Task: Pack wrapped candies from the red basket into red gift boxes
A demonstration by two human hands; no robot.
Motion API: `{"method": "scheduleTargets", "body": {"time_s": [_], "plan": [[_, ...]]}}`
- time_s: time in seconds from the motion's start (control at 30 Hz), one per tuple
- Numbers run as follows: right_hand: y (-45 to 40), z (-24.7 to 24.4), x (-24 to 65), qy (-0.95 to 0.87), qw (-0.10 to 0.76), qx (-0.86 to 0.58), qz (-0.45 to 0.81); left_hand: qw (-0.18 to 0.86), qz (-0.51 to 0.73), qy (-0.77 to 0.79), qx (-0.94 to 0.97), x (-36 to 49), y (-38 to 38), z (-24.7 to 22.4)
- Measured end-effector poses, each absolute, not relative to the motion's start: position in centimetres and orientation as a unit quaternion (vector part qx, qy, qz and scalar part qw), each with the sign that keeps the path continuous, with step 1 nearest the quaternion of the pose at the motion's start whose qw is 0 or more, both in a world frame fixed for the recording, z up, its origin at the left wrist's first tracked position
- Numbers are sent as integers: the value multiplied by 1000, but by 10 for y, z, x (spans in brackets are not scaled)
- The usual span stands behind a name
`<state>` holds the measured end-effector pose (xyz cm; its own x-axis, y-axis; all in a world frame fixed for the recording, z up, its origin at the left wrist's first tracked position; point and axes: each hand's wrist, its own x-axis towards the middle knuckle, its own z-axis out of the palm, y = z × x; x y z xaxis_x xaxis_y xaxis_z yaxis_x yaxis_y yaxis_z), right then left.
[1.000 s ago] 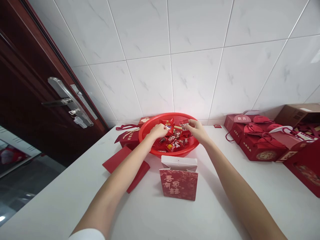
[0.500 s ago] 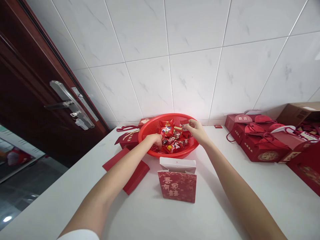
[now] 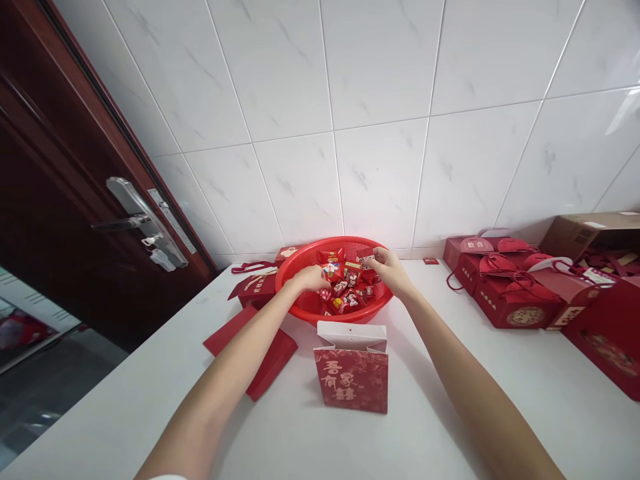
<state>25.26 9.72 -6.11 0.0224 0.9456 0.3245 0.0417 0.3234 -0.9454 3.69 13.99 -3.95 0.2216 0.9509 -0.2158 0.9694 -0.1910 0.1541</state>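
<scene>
A red plastic basket (image 3: 334, 316) holds several wrapped candies (image 3: 347, 297) against the tiled wall. Over its left part is my left hand (image 3: 312, 277), fingers closed at the candies; a small pinkish-red wrapped candy shows at the fingertips. My right hand (image 3: 386, 265) pinches a small wrapped candy with dark and white print (image 3: 367, 261) at the basket's right rim. In front of the basket stands an open red paper box (image 3: 352, 380) with gold characters and a white inner flap; its inside is mostly hidden.
A flat red folded piece (image 3: 273, 363) lies left of the box, partly under my left forearm. Behind it is a red gift box (image 3: 255, 290). Several closed red boxes (image 3: 520, 300) and a cardboard carton (image 3: 595, 227) stand at the right. A dark door (image 3: 60, 167) is at the left.
My left hand has lifted slightly from the candies, and a small candy now shows at its fingertips. The right hand still holds its candy near the rim. The camera view has shifted slightly.
</scene>
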Motion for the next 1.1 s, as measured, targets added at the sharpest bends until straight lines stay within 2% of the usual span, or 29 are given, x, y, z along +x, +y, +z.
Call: {"method": "scheduleTargets", "body": {"time_s": [0.17, 0.47, 0.8, 1.1], "plan": [[96, -61, 253, -579, 571, -429, 394, 77, 39, 618, 781, 37, 153, -33], [102, -67, 255, -596, 562, -436, 372, 127, -26, 506, 853, 82, 171, -40], [103, -68, 255, -597, 562, -435, 371, 81, -134, 608, 779, 59, 187, -42], [102, -69, 256, -606, 557, -438, 360, 140, -140, 577, 793, 63, 182, -43]]}}
